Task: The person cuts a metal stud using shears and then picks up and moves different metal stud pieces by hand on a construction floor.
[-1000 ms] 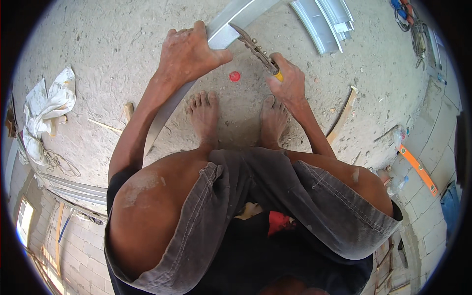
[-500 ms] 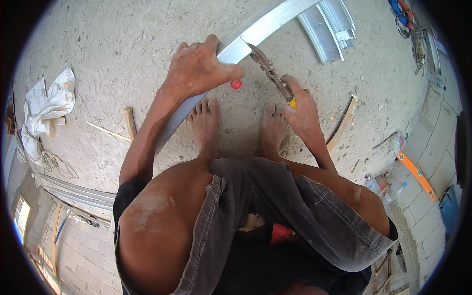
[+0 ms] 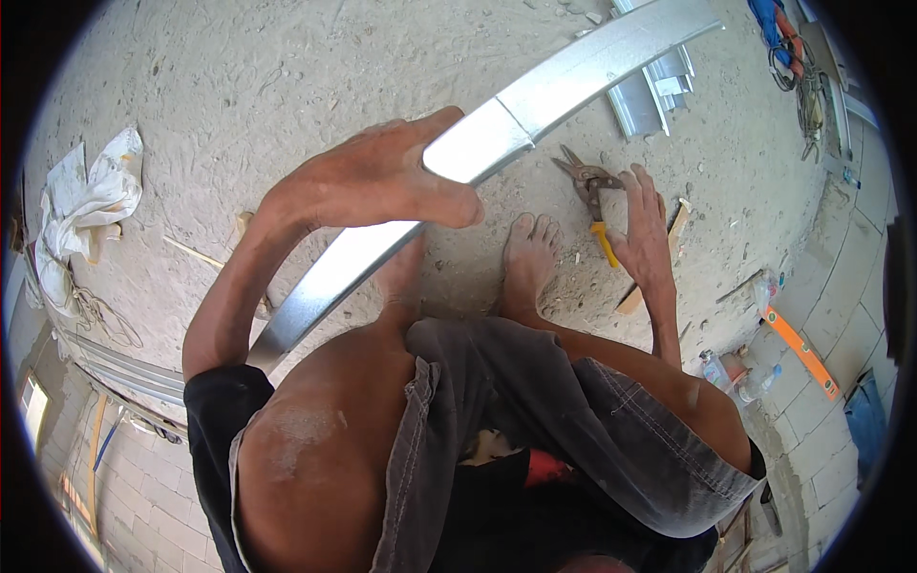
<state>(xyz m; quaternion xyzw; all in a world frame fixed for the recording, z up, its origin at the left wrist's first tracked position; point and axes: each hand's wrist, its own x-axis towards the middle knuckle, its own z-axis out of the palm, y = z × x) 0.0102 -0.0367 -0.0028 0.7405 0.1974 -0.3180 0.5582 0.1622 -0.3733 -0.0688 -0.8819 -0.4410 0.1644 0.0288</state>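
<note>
A long shiny metal channel (image 3: 478, 143) slants across the view, with a cut line running over its face beyond my grip. My left hand (image 3: 382, 177) is wrapped around its middle, thumb on the near side. The channel's lower end passes by my left forearm and knee. On the dirt right of my foot are tin snips (image 3: 594, 196) with a yellow handle, jaws apart. Beside them is my right hand (image 3: 647, 224), fingers stretched out and not wrapped around the handle. Whether its thumb touches the handle I cannot tell.
More metal channel pieces (image 3: 645, 95) lie at the far right, near a tangle of cables (image 3: 807, 95). A wood strip (image 3: 680, 229) is beside my right hand. An orange spirit level (image 3: 800, 351) and plastic bottles (image 3: 755, 384) are at right. A white sack (image 3: 105, 191) lies left.
My right hand has let go of the tin snips and moved right; they are now away from the channel. The channel has turned in my left hand, showing the cut line across its face.
</note>
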